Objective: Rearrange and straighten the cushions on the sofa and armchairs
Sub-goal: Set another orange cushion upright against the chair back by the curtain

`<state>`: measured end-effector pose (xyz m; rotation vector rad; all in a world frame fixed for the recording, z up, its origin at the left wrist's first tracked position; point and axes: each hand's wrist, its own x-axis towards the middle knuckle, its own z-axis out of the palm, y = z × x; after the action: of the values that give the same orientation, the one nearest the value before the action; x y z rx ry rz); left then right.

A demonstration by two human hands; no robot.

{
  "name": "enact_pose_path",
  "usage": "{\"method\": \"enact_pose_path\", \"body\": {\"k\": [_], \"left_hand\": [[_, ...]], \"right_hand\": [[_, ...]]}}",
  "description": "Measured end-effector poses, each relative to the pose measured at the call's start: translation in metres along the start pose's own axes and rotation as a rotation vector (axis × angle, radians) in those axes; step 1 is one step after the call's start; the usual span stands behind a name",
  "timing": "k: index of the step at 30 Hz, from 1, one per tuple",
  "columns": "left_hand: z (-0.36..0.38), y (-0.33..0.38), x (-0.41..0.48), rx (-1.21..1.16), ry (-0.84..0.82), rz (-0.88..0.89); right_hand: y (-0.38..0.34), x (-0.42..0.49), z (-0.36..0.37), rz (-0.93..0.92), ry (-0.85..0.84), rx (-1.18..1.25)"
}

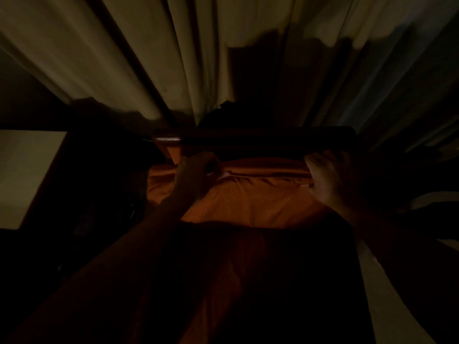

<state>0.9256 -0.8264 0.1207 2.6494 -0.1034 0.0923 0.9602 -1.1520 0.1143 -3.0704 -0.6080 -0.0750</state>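
Note:
In dim light an orange cushion (pixel 250 199) leans against the dark wooden back rail of an armchair (pixel 268 139). My left hand (pixel 198 173) is closed on the cushion's upper left corner. My right hand (pixel 325 177) grips its upper right corner, fingers curled over the top edge. A second orange cushion (pixel 223 281), the seat, lies in deep shadow below, nearer to me. Both forearms reach forward over it.
Pale curtains (pixel 173 58) hang in folds right behind the chair. A light wall or panel (pixel 27 175) shows at the left, and a pale strip of floor (pixel 387 294) at the lower right. The chair's sides are too dark to make out.

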Motion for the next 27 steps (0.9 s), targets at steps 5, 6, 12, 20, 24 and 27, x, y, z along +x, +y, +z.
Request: {"method": "enact_pose_path", "body": {"k": [5,6,12,20,24,27], "left_hand": [[0.027,-0.033,-0.004,0.270,-0.349,0.041],[0.033,-0.036,-0.005,0.299,-0.347,0.049],[0.049,-0.031,0.014,0.268,-0.296,-0.026],[0.048,-0.030,0.026,0.260,-0.289,-0.041],[0.049,-0.035,-0.003,0.326,-0.104,-0.159],[0.053,-0.045,-0.007,0.344,-0.179,-0.192]], "right_hand": [[-0.013,-0.002,0.033,0.137,-0.181,0.098],[-0.017,0.002,0.034,0.129,-0.178,0.106],[-0.033,0.007,0.041,0.129,-0.279,0.127],[-0.031,0.027,0.040,0.175,-0.336,0.176],[-0.028,0.014,0.046,0.250,-0.239,0.178],[-0.029,0.014,0.054,0.271,-0.261,0.194]]}}
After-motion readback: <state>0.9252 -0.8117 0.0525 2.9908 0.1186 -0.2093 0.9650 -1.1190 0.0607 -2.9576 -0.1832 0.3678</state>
